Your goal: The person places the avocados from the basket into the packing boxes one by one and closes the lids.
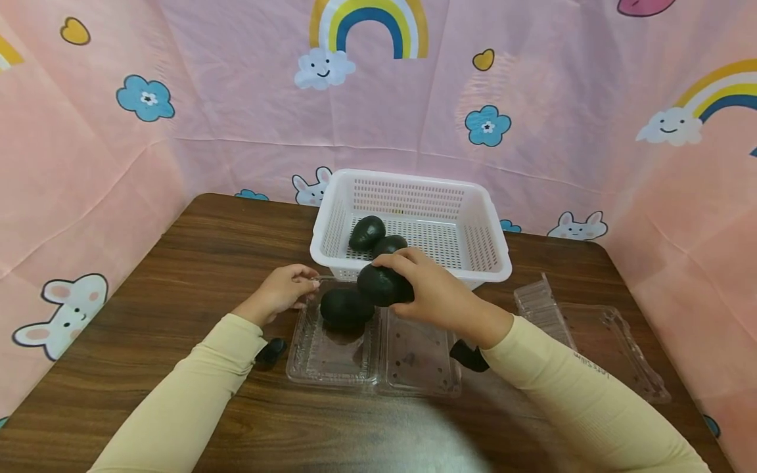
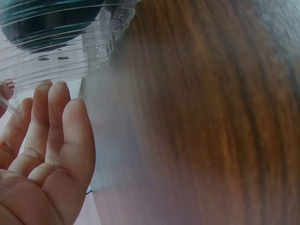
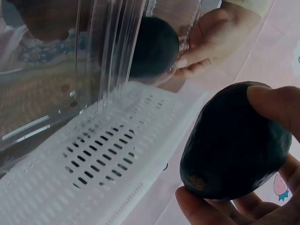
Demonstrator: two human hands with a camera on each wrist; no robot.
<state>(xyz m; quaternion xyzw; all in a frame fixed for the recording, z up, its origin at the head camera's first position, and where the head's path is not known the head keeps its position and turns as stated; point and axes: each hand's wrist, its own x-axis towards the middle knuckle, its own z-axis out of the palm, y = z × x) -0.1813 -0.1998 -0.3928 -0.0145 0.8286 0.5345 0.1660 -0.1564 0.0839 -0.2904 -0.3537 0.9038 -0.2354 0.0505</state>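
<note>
A dark green avocado (image 1: 384, 285) is gripped by my right hand (image 1: 434, 289) just above a clear plastic clamshell box (image 1: 331, 361). In the right wrist view, thumb and fingers curl round that avocado (image 3: 234, 145). One more avocado (image 1: 345, 309) lies in the left half of the box. My left hand (image 1: 285, 290) pinches the box's far left rim between thumb and fingers; its remaining fingers are stretched out in the left wrist view. The box's right half (image 1: 420, 351) lies flat on the table.
Behind the box stands a white perforated plastic basket (image 1: 499, 253) holding two avocados (image 1: 367, 233). Another clear clamshell (image 1: 615, 348) lies at the right on the wooden table (image 1: 236, 407). A printed pink cloth (image 1: 248, 85) hangs around the table's back and sides.
</note>
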